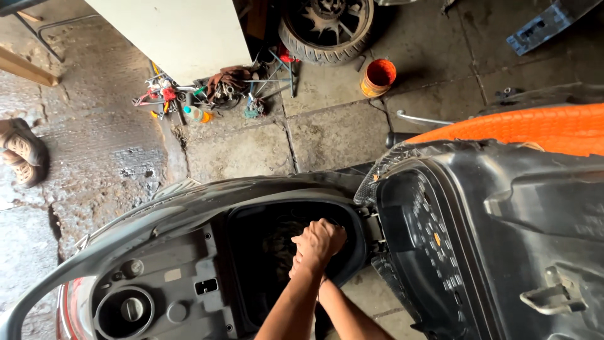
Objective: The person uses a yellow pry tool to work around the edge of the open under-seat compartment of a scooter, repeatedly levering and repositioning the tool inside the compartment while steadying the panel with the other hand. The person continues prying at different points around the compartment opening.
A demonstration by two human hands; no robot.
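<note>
A person leans over a dark scooter with its seat tipped up, both bare hands sunk in the open under-seat storage bin. The left hand sits on top, fingers curled tight into a fist near the bin's end closest to the raised seat. The right hand lies directly beneath it and is mostly hidden; whether it grips anything cannot be told. What the left fist closes around, if anything, is lost in the dark of the bin. Both forearms enter from the lower edge of the view and cross just outside the bin's near rim.

On the far side of the bin from the seat, toward the scooter's tail, the round fuel filler cap sits in its recess, with the red tail lamp just beyond it. The seat's underside, black and studded with a pattern of small holes, faces up beside the bin, its orange cover showing along the far edge.

Across the concrete floor, well away from the bin, a scatter of hand tools lies at the foot of a pale cabinet. Farther along from the tools stands a small orange bucket, and behind it a loose wheel with tyre. A pair of worn shoes rests at the far left edge of the floor, well apart from the scooter.
</note>
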